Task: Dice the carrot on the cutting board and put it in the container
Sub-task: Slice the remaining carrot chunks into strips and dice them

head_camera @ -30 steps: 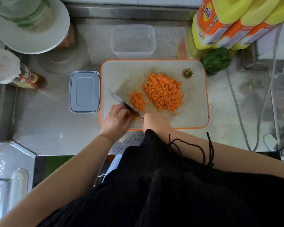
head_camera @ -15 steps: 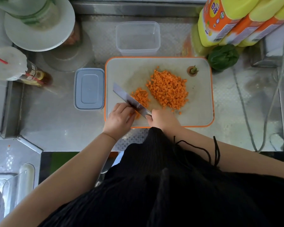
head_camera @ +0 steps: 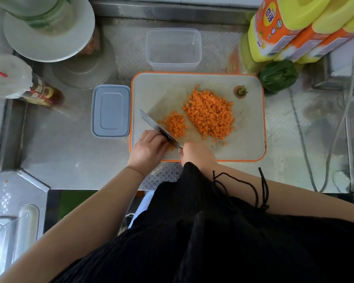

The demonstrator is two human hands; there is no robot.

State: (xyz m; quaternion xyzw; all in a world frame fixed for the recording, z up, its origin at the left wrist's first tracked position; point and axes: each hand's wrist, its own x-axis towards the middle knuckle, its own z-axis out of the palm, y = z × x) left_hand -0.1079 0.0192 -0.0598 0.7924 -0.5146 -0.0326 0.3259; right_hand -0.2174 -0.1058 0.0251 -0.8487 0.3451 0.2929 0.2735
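The carrot is nearly all diced. A big pile (head_camera: 211,115) lies on the board (head_camera: 251,144) up and to the right of the right hand (head_camera: 198,154), and a small pile (head_camera: 175,124) sits just beyond the knife (head_camera: 159,128), right above both hands. A last bit of carrot (head_camera: 170,147) shows orange between the left hand (head_camera: 148,148) and the blade; most of it is hidden, so I cannot tell its long axis or which way it points. The cut-off top (head_camera: 240,91) stands near the board's far right corner, well away from the hands, stalk stub up.

The right hand is wrapped round the knife handle. The blade runs on a slant from that hand up and left, tip toward the lid (head_camera: 110,111). The left hand's fingers are curled, knuckles against the blade's side, seemingly pinning the last bit down.

Left to do, by my reckoning: a few more cuts, then all the moving. The container (head_camera: 173,48) stands beyond the board's far edge, straight ahead of the hands, with no carrot in it. The lid lies just left of the board.
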